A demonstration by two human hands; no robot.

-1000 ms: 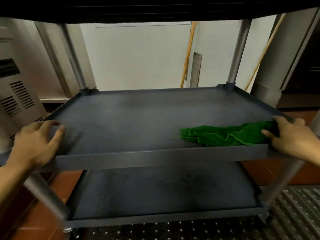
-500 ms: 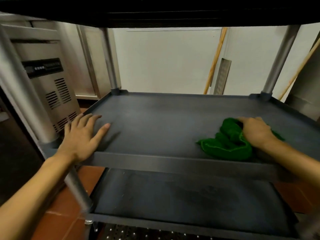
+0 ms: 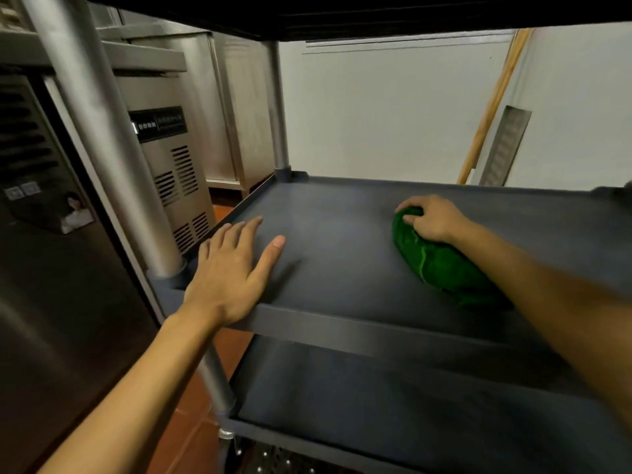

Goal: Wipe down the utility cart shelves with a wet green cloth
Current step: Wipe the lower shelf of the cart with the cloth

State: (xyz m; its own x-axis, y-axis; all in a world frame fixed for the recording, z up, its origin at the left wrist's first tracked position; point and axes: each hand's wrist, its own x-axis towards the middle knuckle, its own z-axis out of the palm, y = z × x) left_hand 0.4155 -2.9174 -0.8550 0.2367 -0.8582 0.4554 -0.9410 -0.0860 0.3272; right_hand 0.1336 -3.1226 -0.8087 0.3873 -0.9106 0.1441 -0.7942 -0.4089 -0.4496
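The dark grey middle shelf (image 3: 342, 213) of the utility cart fills the centre of the head view. A bunched green cloth (image 3: 441, 265) lies on its right half. My right hand (image 3: 432, 218) presses down on the cloth's far end, fingers curled into it. My left hand (image 3: 232, 265) rests flat with fingers spread on the shelf's front left corner, holding nothing. The bottom shelf (image 3: 393, 398) shows below, and the underside of the top shelf (image 3: 342, 12) spans the upper edge.
Metal cart posts stand at the front left (image 3: 102, 138) and back left (image 3: 278, 107). Stainless appliances (image 3: 167, 155) crowd the left side. A wooden handle (image 3: 492, 104) leans on the white wall behind. Red floor tiles (image 3: 184, 436) lie below.
My right hand has pushed the cloth from the shelf's right front edge toward the middle and farther back. My left hand slid further onto the shelf. The view swung left.
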